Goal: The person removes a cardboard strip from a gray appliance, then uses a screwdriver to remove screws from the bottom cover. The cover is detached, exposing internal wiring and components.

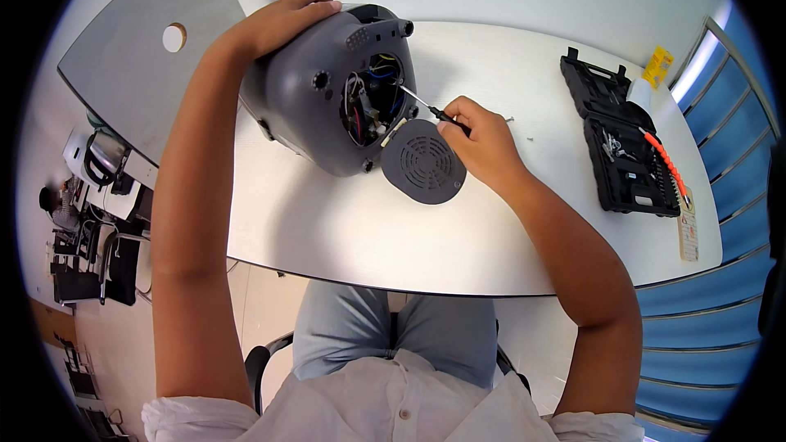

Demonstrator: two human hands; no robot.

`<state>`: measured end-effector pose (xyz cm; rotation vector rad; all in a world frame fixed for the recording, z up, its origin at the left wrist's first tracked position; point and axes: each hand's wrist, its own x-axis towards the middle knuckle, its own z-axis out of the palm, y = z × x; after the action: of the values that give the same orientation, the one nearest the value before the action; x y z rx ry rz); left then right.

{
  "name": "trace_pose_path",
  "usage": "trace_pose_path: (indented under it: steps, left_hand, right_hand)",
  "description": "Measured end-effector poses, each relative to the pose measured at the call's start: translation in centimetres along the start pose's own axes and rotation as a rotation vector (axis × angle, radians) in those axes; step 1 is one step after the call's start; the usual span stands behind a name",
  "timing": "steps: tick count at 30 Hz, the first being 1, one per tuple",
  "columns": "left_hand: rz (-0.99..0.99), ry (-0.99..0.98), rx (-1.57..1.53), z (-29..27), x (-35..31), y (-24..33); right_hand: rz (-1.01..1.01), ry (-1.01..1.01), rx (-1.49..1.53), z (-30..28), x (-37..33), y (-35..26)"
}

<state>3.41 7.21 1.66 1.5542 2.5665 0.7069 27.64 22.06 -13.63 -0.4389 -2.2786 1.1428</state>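
Note:
A dark grey rice cooker lies on its side on the white table, its underside facing right. Colored wires show inside its round base opening. My left hand rests over the cooker's upper side, fingers curled on its edge and gripping it. In my right hand is a screwdriver with a black handle, held in a pinch. Its metal shaft points up and left, with the tip at the opening's right rim. The round vented cover sits just below the opening, beside my right hand.
An open black tool case with bits and an orange flexible shaft lies at the right. Small screws lie on the table. A yellow box stands far right, and a grey panel adjoins at left.

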Motion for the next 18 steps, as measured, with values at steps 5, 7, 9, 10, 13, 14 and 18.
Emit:
trace_pose_path:
  steps: [5,7,9,10,13,14,18]
  left_hand:
    - [0.139,-0.076,0.011,0.5,2.5,-0.5]
    - [0.106,-0.158,0.01,0.2,2.7,0.2]
    - [0.084,-0.17,0.004,0.2,2.5,0.4]
    - [0.09,-0.16,0.002,0.2,2.4,0.2]
    - [0.098,-0.139,-0.023,0.1,1.7,-0.5]
    - [0.105,-0.136,-0.046,0.1,1.3,-0.2]
    - [0.157,0.028,0.028,0.7,0.1,-0.1]
  right_hand:
    - [0.024,0.054,-0.04,0.3,0.6,0.9]
    - [0.035,0.067,0.029,0.3,0.7,1.5]
    - [0.054,0.064,0.072,0.2,0.7,1.8]
    - [0.068,0.056,0.078,0.2,0.8,1.9]
    - [0.076,0.054,0.051,0.3,0.6,1.1]
    - [0.055,0.072,0.024,0.2,0.6,0.9]
    - [0.02,0.094,-0.007,0.4,0.7,1.2]
